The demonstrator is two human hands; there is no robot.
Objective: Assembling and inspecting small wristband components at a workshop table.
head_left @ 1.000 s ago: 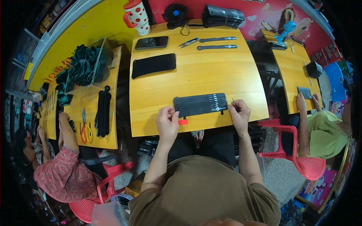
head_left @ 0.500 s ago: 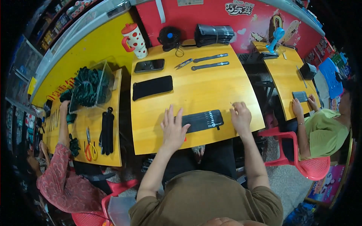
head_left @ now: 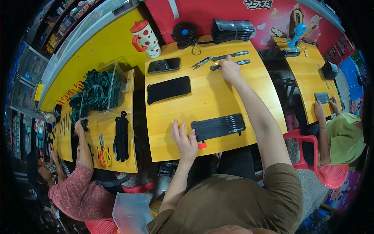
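Note:
My right hand [head_left: 230, 70] reaches to the far part of the table, its fingers bent down and closed over the lower of two loose dark grey straps [head_left: 244, 62]. The other strap [head_left: 237, 54] lies just beyond it. Near the table's front edge is a flat row of dark grey straps [head_left: 212, 128] with pale printed marks toward its right end. My left hand [head_left: 185, 142] rests beside that row's left end, open with fingers apart and holding nothing. A small red piece [head_left: 202, 146] shows under the row's near edge.
Snips [head_left: 201, 62], a phone [head_left: 164, 65] and a black pouch [head_left: 169, 89] lie on the left. Behind stand a dotted tumbler [head_left: 146, 39], a black fan [head_left: 184, 34] and a strap bundle [head_left: 232, 30]. People work at side tables; the left one holds a clear bin [head_left: 117, 87] and scissors [head_left: 103, 152].
My right hand has moved from the right of the strap row to the loose straps farther away. My left hand has drawn back off the row. The view has shifted slightly.

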